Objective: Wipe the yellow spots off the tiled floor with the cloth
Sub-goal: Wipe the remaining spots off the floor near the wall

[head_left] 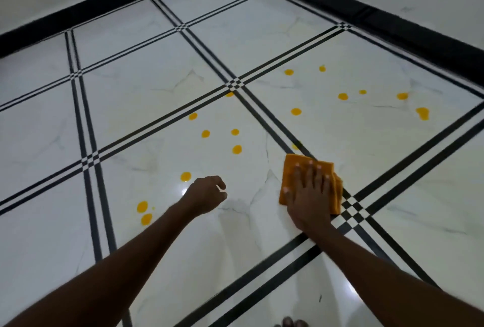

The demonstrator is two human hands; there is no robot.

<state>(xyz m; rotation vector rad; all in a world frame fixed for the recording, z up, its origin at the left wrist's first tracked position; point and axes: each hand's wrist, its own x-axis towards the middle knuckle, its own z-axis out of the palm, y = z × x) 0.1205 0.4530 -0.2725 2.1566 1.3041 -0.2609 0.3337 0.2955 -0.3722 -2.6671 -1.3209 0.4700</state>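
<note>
Here the right hand (310, 190) lies flat, fingers spread and straight, pressing a folded orange cloth (289, 169) onto the tiled floor (366, 138) just beside a crossing of the black inlay lines (352, 204); the open palm presumably spreads pressure over the whole pad so that it can be pushed as a single wiping surface. The left hand (207, 194) hangs just above the floor to the left of the cloth, fingers loosely curled and holding nothing, probably kept there for balance while the person leans forward. The cloth is folded into a thick rectangle, its layered edges visible on the right side, and its colour is close to that of the stains. The yellow spots (237, 149) are small, rounded, glossy drops scattered in two groups: one on the tile ahead of and to the left of the hands, another on the tile (366, 85) farther right. One faint spot (295, 146) sits touching an inlay line just beyond the cloth and appears the nearest target. Most spots remain, so the wiping seems at an early stage.
</note>
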